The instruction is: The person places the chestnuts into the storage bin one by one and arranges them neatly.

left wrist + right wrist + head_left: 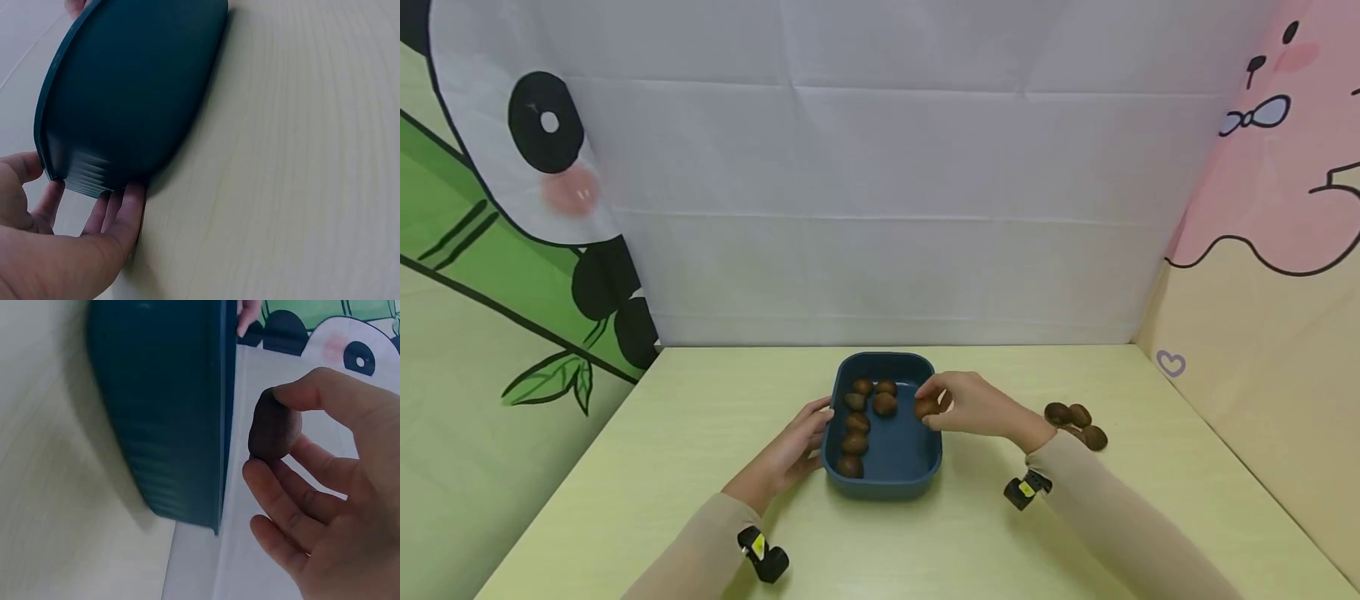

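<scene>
A dark blue rectangular container stands on the table, with several small brown, rounded kiwi-like fruits inside, mostly lined along its left side. My left hand rests its extended fingers against the container's outer left wall; in the left wrist view, the fingertips touch that wall near its base. Over the container's right side, my right hand pinches another brown kiwi-like fruit between thumb and fingers. The right wrist view shows this fruit above the rim, apart from the container.
Several more brown kiwi-like fruits lie in a cluster on the pale table, right of the container and beside my right forearm. A white cloth backdrop rises behind the table, with cartoon-printed panels at both sides.
</scene>
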Available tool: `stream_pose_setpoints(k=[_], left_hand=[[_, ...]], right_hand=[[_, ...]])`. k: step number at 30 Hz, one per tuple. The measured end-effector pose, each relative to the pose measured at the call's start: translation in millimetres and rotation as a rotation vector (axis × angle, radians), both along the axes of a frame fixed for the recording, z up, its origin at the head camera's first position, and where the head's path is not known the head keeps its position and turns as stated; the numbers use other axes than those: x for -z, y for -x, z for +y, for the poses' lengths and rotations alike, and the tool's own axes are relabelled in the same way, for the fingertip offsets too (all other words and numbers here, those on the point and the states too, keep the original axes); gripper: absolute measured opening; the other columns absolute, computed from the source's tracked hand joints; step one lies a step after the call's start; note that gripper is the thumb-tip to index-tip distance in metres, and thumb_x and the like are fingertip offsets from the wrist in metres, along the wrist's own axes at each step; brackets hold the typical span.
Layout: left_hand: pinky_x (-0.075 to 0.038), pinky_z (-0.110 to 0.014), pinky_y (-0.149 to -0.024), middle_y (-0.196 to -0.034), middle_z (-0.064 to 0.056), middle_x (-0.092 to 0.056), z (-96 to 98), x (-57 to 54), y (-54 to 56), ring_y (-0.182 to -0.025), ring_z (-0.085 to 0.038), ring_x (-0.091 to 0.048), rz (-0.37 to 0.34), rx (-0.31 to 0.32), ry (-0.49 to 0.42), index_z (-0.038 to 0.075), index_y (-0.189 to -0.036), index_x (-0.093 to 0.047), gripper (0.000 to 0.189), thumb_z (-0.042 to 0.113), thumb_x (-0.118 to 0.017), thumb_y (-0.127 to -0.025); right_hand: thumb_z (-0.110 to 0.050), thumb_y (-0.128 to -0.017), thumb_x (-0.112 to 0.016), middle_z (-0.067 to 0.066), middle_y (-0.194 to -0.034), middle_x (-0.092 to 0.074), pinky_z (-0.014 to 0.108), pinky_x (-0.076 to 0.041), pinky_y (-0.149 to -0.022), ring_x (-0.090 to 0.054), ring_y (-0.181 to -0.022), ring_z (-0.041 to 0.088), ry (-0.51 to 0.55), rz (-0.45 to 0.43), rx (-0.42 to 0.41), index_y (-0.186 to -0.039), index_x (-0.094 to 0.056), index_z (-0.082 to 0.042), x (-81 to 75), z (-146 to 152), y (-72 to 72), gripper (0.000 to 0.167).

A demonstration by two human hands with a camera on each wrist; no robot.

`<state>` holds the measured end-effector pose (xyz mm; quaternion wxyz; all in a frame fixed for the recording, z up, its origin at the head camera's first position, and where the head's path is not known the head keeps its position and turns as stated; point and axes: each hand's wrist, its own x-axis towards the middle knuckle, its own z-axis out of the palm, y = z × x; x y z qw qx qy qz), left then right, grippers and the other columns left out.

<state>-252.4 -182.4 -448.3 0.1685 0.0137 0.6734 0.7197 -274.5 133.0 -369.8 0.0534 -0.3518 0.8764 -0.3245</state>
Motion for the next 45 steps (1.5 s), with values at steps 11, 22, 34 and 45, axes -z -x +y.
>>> stream_pose_setpoints(k=[11, 22, 34, 45], left_hand=[[-0.043, -0.049, -0.102, -0.144, -0.021, -0.048, -1.5, -1.6, -1.8, -0.131, -0.033, -0.048, -0.005, 0.000, 0.004, 0.020, -0.156, -0.027, 0.055, 0.035, -0.046, -0.107], [-0.041, -0.051, -0.103, -0.144, -0.021, -0.047, -1.8, -2.3, -0.6, -0.131, -0.033, -0.047, 0.003, 0.004, -0.001, 0.019, -0.157, -0.027, 0.057, 0.037, -0.046, -0.106], [-0.042, -0.050, -0.103, -0.145, -0.022, -0.045, -2.4, -2.5, -0.4, -0.132, -0.034, -0.046, -0.003, 0.004, 0.004, 0.019, -0.157, -0.026, 0.057, 0.036, -0.046, -0.107], [-0.042, -0.050, -0.103, -0.147, -0.024, -0.042, -2.0, -4.6, -2.4, -0.134, -0.036, -0.044, 0.004, 0.024, 0.006, 0.017, -0.158, -0.022, 0.059, 0.037, -0.045, -0.107]], right_hand=[[-0.020, -0.088, -0.073, -0.005, -0.103, -0.068, 0.025, -0.048, -0.070, -0.057, -0.078, 0.007, -0.134, 0.125, -0.069, -0.115, -0.072, -0.011, 32.3, -53, 21.5, 0.029], [-0.021, -0.087, -0.078, 0.001, -0.104, -0.071, 0.029, -0.051, -0.076, -0.062, -0.083, 0.010, -0.242, 0.155, -0.013, -0.112, -0.072, -0.010, 39.3, -70, 28.3, 0.028], [-0.017, -0.087, -0.080, 0.003, -0.100, -0.071, 0.031, -0.052, -0.076, -0.065, -0.086, 0.016, -0.249, 0.185, -0.005, -0.105, -0.073, -0.009, 40.9, -73, 28.8, 0.021], [-0.014, -0.087, -0.080, 0.005, -0.102, -0.071, 0.030, -0.052, -0.075, -0.064, -0.085, 0.016, -0.211, 0.187, -0.012, -0.108, -0.073, -0.007, 41.4, -70, 30.3, 0.023]])
